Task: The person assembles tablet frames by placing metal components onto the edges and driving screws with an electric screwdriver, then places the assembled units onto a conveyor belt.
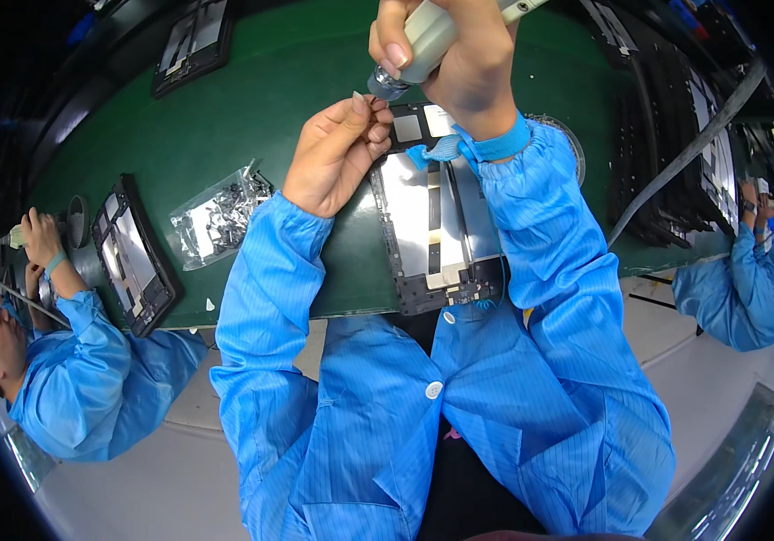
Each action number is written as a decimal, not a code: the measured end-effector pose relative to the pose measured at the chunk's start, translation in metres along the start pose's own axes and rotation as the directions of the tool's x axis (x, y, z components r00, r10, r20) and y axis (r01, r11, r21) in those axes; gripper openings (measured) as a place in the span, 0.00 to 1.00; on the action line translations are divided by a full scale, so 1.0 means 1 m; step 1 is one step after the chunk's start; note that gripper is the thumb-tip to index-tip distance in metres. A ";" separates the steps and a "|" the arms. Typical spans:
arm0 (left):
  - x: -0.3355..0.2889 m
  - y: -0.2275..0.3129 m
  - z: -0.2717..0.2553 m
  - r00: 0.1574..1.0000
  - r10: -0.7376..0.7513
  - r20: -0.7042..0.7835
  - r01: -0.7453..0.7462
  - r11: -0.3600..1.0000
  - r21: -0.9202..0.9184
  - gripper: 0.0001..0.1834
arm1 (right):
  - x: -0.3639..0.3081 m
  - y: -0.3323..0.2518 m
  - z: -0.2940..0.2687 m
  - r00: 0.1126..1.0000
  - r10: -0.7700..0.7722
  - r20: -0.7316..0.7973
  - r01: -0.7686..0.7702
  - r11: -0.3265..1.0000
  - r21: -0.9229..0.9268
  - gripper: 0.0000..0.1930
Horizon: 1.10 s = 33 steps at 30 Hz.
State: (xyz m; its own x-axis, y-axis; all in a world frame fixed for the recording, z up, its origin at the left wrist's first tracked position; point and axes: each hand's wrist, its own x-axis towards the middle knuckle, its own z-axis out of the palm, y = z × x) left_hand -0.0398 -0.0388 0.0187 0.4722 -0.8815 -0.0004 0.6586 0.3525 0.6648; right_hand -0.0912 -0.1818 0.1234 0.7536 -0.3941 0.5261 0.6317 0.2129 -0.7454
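Note:
My right hand (472, 68) is wrapped round a pale electric screwdriver (432, 38) with a grey nose, held over the far part of the table. Just below that nose, the thumb and fingers of my left hand (337, 149) are pinched together. Whatever sits between them is too small to make out. Beneath my hands lies an opened tablet (407, 212), its silvery battery panels and dark circuit boards exposed. My right forearm covers part of its right side. A blue wrist strap (499, 142) circles my right wrist.
Left of me are a clear bag of small metal parts (220, 216) and another opened tablet (130, 257). One more tablet (191, 45) lies farther back. At right stand stacked dark panels (666, 135), crossed by a grey cable (689, 149). Co-workers sit on both sides.

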 end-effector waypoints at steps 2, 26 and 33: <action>0.000 0.000 0.000 1.000 0.000 0.031 0.001 1.000 -0.025 0.16 | 0.000 -0.001 0.000 1.000 -0.014 0.004 0.014 1.000 -0.012 0.11; 0.004 0.019 -0.015 0.988 0.061 -0.144 -0.003 0.929 0.370 0.22 | -0.003 -0.006 0.005 0.998 0.011 -0.064 -0.018 0.995 -0.097 0.10; 0.013 0.025 -0.031 0.945 0.180 -0.273 0.129 0.560 0.818 0.16 | -0.004 0.046 -0.004 0.994 0.109 -0.007 -0.110 0.989 -0.099 0.07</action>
State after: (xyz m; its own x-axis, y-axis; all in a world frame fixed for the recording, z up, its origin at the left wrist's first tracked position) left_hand 0.0011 -0.0314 0.0118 0.7245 -0.6841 -0.0844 -0.0493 -0.1736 0.9836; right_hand -0.0656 -0.1739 0.0856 0.8169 -0.3748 0.4384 0.5243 0.1656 -0.8353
